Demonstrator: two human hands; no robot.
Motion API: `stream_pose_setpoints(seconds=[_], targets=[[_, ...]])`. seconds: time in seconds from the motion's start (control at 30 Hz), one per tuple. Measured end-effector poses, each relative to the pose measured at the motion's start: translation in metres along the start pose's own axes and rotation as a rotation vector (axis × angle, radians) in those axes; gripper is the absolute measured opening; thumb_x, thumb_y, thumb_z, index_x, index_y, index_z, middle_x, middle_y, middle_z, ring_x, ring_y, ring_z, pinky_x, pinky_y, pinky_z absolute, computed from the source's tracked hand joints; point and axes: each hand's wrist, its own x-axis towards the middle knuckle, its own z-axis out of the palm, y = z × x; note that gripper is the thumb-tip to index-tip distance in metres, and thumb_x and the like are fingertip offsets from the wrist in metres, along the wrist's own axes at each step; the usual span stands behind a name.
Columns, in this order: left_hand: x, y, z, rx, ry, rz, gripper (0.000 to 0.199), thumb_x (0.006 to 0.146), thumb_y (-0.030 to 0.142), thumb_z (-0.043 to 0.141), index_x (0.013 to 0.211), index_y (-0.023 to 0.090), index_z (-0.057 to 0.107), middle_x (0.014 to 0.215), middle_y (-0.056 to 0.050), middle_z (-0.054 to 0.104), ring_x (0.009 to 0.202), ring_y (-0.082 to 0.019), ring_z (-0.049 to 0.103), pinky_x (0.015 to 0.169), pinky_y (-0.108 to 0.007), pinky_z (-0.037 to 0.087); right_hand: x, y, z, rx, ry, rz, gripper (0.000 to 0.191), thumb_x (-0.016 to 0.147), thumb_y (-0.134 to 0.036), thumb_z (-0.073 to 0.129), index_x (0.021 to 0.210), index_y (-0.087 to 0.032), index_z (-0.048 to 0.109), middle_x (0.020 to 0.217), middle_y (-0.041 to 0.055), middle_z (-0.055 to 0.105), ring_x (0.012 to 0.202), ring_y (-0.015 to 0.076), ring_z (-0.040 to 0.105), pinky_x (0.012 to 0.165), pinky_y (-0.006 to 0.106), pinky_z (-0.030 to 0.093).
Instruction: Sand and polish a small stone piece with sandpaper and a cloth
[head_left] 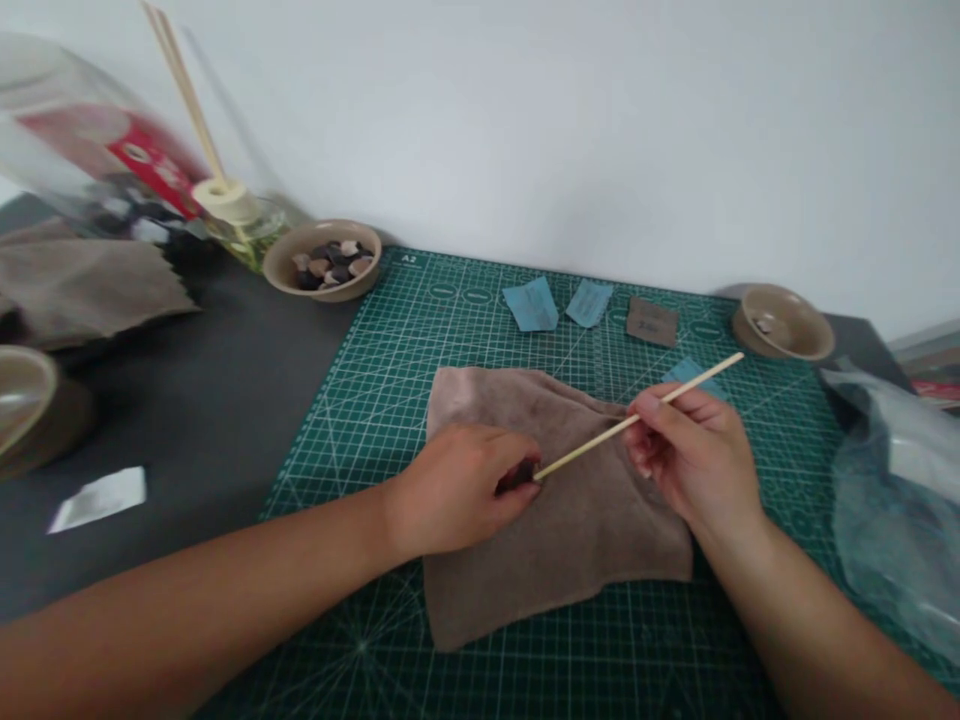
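My left hand is closed around a small dark stone, mostly hidden by the fingers, above a brown cloth. A thin wooden stick is pinched in my right hand, between thumb and fingers. It slants down to the left, and its lower tip meets the stone at my left fingertips. The cloth lies crumpled on a green cutting mat under both hands.
Behind the cloth lie blue paper pieces and a brown sandpaper square. A bowl of stones stands back left, another bowl back right. A reed diffuser is at left, clear plastic at right.
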Motion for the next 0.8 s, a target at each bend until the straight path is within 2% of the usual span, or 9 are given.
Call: stream_pose_setpoints(seconds=[0.2, 0.43, 0.8], targets=[[-0.0001, -0.0001, 0.0003, -0.006, 0.027, 0.005, 0.008, 0.087, 0.022, 0.067, 0.095, 0.020, 0.069, 0.072, 0.004, 0.065, 0.064, -0.011, 0.060, 0.062, -0.026, 0.040, 0.0023, 0.0035, -0.0044, -0.024, 0.021, -0.093, 0.012, 0.076, -0.030, 0.081, 0.071, -0.022, 0.074, 0.055, 0.0002, 0.067, 0.038, 0.0109, 0.053, 0.033, 0.020, 0.041], [0.0005, -0.0010, 0.0001, -0.005, 0.031, 0.008, 0.014, 0.084, 0.021, 0.070, 0.098, 0.019, 0.070, 0.070, 0.005, 0.065, 0.063, -0.011, 0.060, 0.062, -0.025, 0.040, 0.0004, 0.0038, -0.0041, -0.051, -0.057, -0.082, 0.013, 0.080, -0.029, 0.080, 0.072, -0.022, 0.073, 0.054, -0.0009, 0.066, 0.038, 0.0101, 0.054, 0.034, 0.019, 0.043], [0.0000, -0.0020, 0.0010, -0.011, 0.039, 0.026, 0.009, 0.086, 0.021, 0.068, 0.095, 0.019, 0.070, 0.070, 0.003, 0.065, 0.062, -0.011, 0.059, 0.060, -0.025, 0.039, 0.0038, 0.0035, -0.0044, -0.002, -0.048, -0.083, 0.014, 0.077, -0.028, 0.081, 0.072, -0.019, 0.072, 0.052, -0.0010, 0.067, 0.035, 0.0099, 0.054, 0.031, 0.017, 0.043]])
